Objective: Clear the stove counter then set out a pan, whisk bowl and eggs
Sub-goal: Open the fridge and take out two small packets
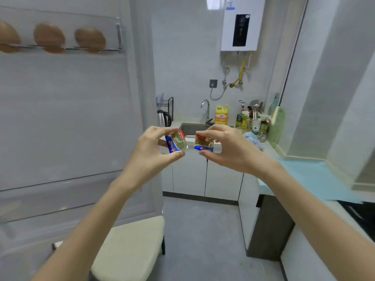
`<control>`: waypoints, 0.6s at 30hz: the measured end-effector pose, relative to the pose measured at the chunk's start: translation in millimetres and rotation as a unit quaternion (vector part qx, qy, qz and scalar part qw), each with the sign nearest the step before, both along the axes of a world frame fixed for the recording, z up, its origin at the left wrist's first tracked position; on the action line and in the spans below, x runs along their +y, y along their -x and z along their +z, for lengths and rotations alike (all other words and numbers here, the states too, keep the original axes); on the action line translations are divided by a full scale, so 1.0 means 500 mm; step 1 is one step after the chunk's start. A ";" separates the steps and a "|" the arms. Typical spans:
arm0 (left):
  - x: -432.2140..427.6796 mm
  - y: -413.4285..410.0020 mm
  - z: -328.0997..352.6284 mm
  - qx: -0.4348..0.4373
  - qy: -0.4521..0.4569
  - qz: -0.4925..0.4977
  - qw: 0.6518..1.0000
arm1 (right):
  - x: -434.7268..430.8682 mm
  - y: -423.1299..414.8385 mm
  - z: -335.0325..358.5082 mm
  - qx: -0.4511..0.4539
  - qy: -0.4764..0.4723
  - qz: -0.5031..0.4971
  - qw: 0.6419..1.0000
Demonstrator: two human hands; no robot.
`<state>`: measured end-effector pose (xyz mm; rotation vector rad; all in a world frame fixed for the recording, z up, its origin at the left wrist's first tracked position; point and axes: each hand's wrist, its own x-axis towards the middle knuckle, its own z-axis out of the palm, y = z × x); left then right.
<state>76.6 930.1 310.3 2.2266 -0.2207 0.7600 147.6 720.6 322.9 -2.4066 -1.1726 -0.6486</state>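
My left hand [151,148] pinches a small butter packet [177,142] with gold foil and a blue and red label. My right hand [225,148] grips a second butter packet [203,143] of the same kind. Both packets are held up in mid-air in front of me, a short gap apart. Three brown eggs [48,36] sit in a clear tray on the open fridge door [67,110] at the upper left. The black stove [359,216] shows at the right edge, beside a light blue mat [316,175] on the counter.
A cream stool [129,248] stands below the fridge door. Ahead are a sink [192,127] with a tap, a kettle [163,118], a yellow detergent jug [221,115], several bottles and a green cutting board [278,126]. A white water heater [241,23] hangs on the wall.
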 end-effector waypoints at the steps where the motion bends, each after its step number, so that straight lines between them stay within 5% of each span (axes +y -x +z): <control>1: -0.030 -0.009 -0.006 0.005 0.000 -0.012 1.000 | -0.037 0.002 -0.007 0.006 -0.004 -0.017 1.000; 10: -0.413 -0.054 -0.062 0.052 -0.028 -0.196 0.979 | -0.448 0.090 -0.077 0.058 -0.026 -0.211 0.975; 18: -0.771 -0.031 -0.125 0.084 -0.030 -0.357 0.930 | -0.784 0.253 -0.165 0.107 -0.048 -0.385 0.915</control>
